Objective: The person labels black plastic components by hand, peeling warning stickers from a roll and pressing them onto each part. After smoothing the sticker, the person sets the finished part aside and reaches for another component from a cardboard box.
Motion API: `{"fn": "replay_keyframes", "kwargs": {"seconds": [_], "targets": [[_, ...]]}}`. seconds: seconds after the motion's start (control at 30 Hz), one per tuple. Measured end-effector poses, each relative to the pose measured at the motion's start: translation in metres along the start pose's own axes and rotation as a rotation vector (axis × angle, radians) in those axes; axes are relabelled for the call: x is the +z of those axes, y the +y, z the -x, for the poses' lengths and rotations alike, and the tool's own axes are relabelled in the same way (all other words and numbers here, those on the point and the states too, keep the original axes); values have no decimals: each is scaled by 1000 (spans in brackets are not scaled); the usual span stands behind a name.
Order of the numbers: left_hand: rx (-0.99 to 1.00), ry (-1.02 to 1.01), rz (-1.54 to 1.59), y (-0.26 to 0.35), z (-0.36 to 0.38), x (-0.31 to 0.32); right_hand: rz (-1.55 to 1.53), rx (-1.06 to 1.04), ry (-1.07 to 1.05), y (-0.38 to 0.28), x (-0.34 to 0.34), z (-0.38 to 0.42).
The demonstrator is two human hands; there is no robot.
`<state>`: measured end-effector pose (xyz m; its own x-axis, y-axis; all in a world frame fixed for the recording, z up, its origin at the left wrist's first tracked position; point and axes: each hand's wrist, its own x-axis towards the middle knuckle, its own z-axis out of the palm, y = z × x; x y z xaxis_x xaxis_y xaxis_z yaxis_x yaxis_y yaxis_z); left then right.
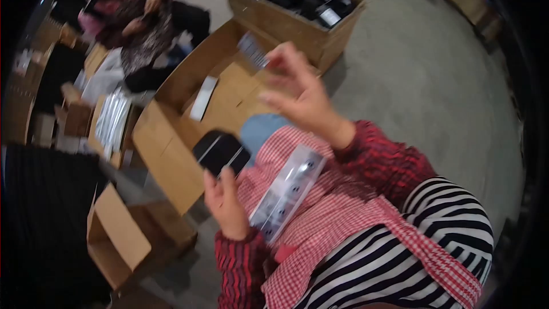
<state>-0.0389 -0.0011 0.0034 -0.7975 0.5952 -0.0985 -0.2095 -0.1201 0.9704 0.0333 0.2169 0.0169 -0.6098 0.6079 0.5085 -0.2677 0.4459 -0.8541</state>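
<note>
My left hand (227, 206) holds a flat black item (222, 151) with two pale stripes by its lower edge, between thumb and fingers. My right hand (306, 94) is raised over the large carton, blurred, its thumb apart from its fingers. Just beyond those fingertips is a small printed card (251, 50); whether they touch is unclear. Across my lap, on the checked apron (337, 186), lies a clear plastic strip (289, 194) with a row of dark round marks.
An open carton (171, 157) stands before me, with a white strip (203, 98) inside. Behind it, another carton (286, 18) holds black packaged items. A seated person (134, 17) is at upper left. Smaller boxes (123, 232) stand at lower left.
</note>
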Motion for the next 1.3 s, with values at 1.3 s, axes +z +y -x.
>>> {"fn": "replay_keyframes", "kwargs": {"seconds": [1.3], "targets": [[-100,-77,276,15,-13,17,-87,-118,-180,-13,-25,-28]]}}
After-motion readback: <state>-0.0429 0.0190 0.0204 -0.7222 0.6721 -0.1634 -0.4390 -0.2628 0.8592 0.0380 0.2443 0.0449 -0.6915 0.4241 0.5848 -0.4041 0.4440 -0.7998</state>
